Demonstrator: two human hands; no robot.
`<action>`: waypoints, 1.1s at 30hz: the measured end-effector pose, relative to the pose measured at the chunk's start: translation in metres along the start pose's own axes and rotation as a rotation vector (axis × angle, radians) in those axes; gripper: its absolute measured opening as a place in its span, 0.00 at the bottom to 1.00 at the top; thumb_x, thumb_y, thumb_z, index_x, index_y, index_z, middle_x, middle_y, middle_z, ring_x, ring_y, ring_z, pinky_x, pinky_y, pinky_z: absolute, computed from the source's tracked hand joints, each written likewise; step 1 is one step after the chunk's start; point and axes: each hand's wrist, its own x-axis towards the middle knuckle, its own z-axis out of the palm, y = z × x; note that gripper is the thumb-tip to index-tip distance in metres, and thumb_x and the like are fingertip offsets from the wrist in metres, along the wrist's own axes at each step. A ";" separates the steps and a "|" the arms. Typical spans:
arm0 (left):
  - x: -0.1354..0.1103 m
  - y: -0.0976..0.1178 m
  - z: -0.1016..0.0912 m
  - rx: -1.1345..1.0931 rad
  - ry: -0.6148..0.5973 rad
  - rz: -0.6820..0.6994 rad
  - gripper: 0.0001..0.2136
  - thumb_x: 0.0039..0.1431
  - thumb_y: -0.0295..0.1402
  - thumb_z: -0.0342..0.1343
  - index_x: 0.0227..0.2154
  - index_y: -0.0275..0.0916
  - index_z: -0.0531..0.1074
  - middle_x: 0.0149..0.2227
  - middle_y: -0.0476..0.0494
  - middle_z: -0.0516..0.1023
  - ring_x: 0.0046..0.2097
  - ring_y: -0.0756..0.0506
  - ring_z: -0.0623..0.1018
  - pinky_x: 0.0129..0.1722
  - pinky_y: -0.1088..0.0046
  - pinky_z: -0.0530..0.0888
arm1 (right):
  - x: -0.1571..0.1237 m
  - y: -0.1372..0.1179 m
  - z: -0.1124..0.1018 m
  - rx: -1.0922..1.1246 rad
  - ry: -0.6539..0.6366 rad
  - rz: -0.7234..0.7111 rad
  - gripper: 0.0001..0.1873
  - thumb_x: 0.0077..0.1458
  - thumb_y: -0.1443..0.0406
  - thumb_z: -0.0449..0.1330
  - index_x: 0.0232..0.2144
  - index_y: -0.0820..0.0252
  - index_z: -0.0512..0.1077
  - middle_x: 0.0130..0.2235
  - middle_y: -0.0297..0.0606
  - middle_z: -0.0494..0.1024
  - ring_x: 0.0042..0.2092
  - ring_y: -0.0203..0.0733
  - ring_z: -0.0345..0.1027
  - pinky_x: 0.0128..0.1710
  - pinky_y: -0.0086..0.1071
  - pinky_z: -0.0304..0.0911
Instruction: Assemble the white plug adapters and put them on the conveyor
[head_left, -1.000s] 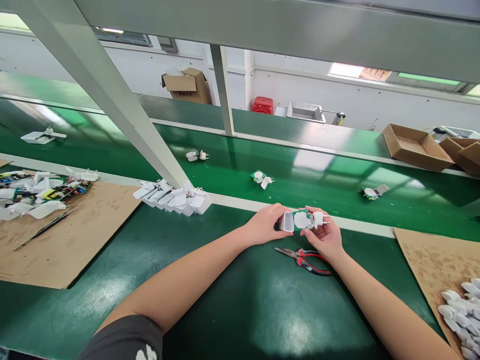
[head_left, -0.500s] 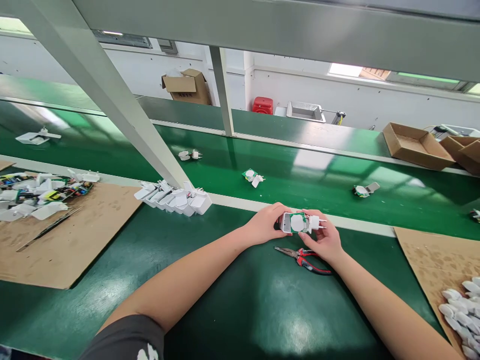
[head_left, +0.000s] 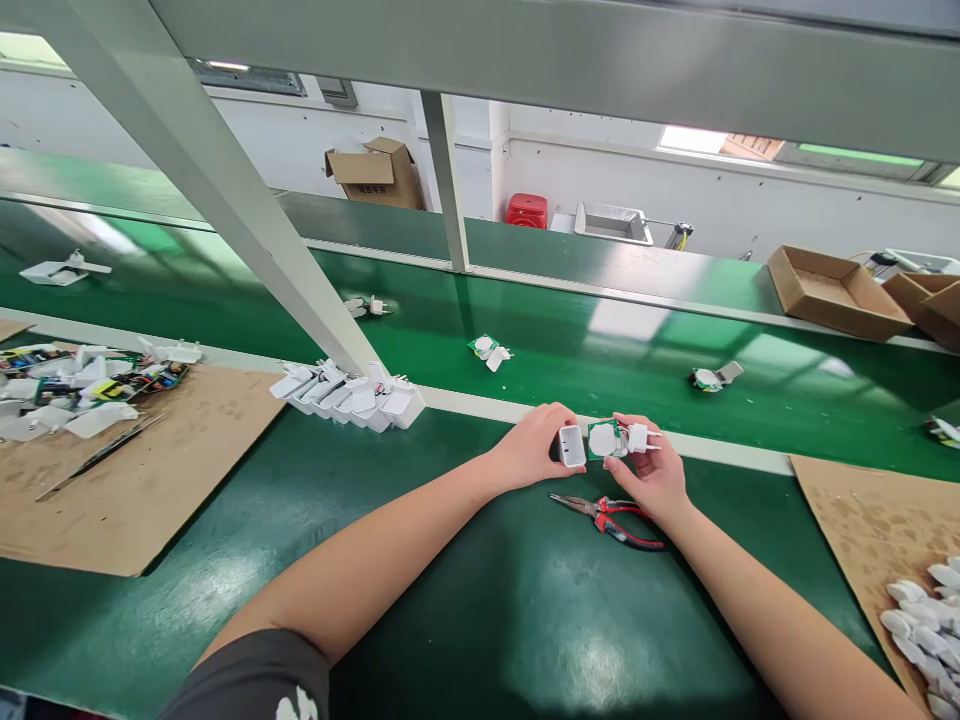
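Observation:
My left hand [head_left: 531,447] is closed around a white plastic charger shell [head_left: 571,446], its open end facing me. My right hand [head_left: 651,476] pinches a green circuit board with a white round part and a two-pin plug cap [head_left: 619,439]. The two pieces sit a small gap apart, just above the green bench, close to the white rail of the conveyor. Red-handled pliers [head_left: 609,518] lie on the bench right under my right hand.
A row of white shells [head_left: 351,395] leans against the rail to the left. Loose charger parts [head_left: 487,350] ride the green conveyor [head_left: 570,340]. Cardboard sheets lie left [head_left: 135,470] and right [head_left: 877,520], with white parts [head_left: 922,620] piled at the right edge. Cardboard boxes [head_left: 832,290] stand beyond.
The shell and the board with its plug have come slightly apart between my hands. The loose parts on the conveyor have drifted to the left.

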 end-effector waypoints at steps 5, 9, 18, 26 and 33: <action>-0.003 0.003 0.001 -0.131 -0.018 -0.095 0.27 0.49 0.46 0.79 0.42 0.44 0.69 0.40 0.48 0.80 0.41 0.42 0.78 0.38 0.68 0.72 | 0.001 0.004 0.001 0.068 0.035 0.036 0.25 0.60 0.58 0.74 0.58 0.49 0.75 0.59 0.47 0.76 0.43 0.45 0.78 0.36 0.40 0.82; -0.005 0.005 0.001 -0.156 -0.013 -0.119 0.26 0.46 0.51 0.80 0.38 0.42 0.73 0.35 0.52 0.81 0.35 0.45 0.78 0.35 0.71 0.70 | 0.002 0.004 0.002 0.085 0.025 0.045 0.25 0.60 0.58 0.74 0.57 0.50 0.75 0.59 0.47 0.76 0.43 0.45 0.78 0.36 0.39 0.83; -0.004 0.012 -0.002 -0.152 0.037 -0.015 0.15 0.61 0.41 0.72 0.47 0.44 0.80 0.50 0.45 0.87 0.51 0.40 0.84 0.53 0.65 0.76 | 0.004 0.006 0.000 0.096 0.040 0.048 0.26 0.60 0.56 0.74 0.57 0.51 0.74 0.60 0.49 0.77 0.43 0.45 0.80 0.36 0.40 0.85; -0.006 0.004 0.002 -0.172 -0.001 -0.132 0.15 0.68 0.42 0.63 0.50 0.43 0.69 0.46 0.44 0.82 0.45 0.41 0.82 0.44 0.64 0.77 | 0.003 0.008 -0.001 0.100 0.015 0.056 0.26 0.61 0.56 0.74 0.58 0.51 0.74 0.61 0.50 0.78 0.47 0.48 0.82 0.42 0.42 0.86; -0.004 0.004 -0.001 0.015 -0.042 0.092 0.26 0.60 0.29 0.61 0.60 0.43 0.64 0.55 0.37 0.73 0.56 0.35 0.74 0.58 0.53 0.74 | 0.004 0.006 -0.002 0.119 0.008 0.052 0.28 0.60 0.56 0.75 0.59 0.51 0.75 0.61 0.49 0.80 0.52 0.48 0.81 0.49 0.40 0.84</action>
